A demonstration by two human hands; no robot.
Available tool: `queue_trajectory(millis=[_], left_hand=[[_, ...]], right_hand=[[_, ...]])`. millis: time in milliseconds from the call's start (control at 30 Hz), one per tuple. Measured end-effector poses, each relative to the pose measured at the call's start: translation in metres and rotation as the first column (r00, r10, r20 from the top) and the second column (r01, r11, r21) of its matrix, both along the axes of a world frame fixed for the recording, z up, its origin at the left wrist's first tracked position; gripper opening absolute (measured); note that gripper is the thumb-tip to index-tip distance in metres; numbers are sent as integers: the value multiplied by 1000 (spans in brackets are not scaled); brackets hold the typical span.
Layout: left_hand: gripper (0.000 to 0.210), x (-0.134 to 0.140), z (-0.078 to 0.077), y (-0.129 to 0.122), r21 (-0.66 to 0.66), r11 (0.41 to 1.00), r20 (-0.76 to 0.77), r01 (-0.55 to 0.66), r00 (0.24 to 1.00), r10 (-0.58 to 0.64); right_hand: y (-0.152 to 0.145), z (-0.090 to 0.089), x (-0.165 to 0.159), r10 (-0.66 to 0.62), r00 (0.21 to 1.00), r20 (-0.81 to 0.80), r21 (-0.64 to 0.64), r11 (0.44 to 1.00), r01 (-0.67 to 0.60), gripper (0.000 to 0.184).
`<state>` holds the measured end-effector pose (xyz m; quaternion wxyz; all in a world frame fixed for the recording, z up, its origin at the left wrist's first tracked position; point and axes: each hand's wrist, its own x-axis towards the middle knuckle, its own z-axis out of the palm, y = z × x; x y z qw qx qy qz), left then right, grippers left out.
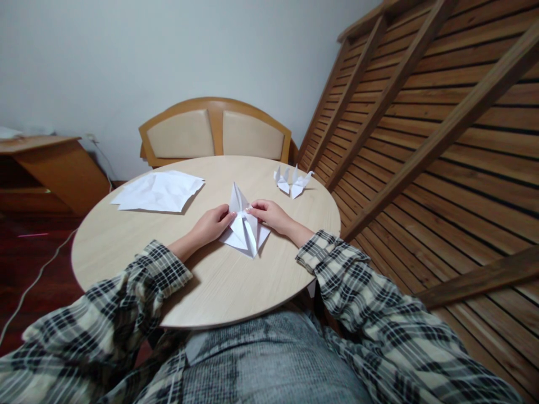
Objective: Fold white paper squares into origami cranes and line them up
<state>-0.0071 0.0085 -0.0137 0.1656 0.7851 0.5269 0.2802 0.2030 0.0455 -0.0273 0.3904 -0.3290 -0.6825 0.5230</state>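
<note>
A partly folded sheet of white paper point(245, 233) lies near the middle of the round table, one point toward the far side and one toward me. Its upper layers stand a little raised, and flaps spread out at the lower left and right. My left hand point(214, 221) pinches its left edge between thumb and fingers. On the opposite edge, my right hand point(272, 214) grips the paper the same way, thumb on top. The fingertips beneath the paper are hidden.
Two folded paper cranes point(293, 182) stand at the table's far right. A stack of white paper sheets point(158, 191) lies at the far left. The pale round table point(202, 303) reaches close to my lap. Behind it stands a wooden headboard point(217, 106); a slatted wooden panel point(421, 140) leans at right.
</note>
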Motion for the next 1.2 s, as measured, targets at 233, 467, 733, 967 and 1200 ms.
queue_trajectory(millis=[233, 467, 733, 967, 1200], left_hand=[[27, 1, 3, -2, -11, 1000, 25, -3, 1000, 4], [27, 0, 4, -1, 16, 1000, -2, -5, 1000, 5], [27, -1, 0, 0, 16, 1000, -21, 5, 1000, -4], [28, -1, 1, -1, 2, 999, -42, 32, 999, -32], [29, -1, 0, -2, -2, 998, -13, 66, 998, -66]], right_hand=[[3, -3, 1, 3, 1000, 6, 34, 999, -4, 22], [4, -1, 2, 32, 999, 43, 75, 997, -35, 20], [3, 0, 4, 14, 992, 126, 116, 993, -29, 18], [0, 2, 4, 18, 985, 174, 133, 990, -42, 23], [-1, 3, 4, -21, 970, 241, 193, 981, -27, 31]])
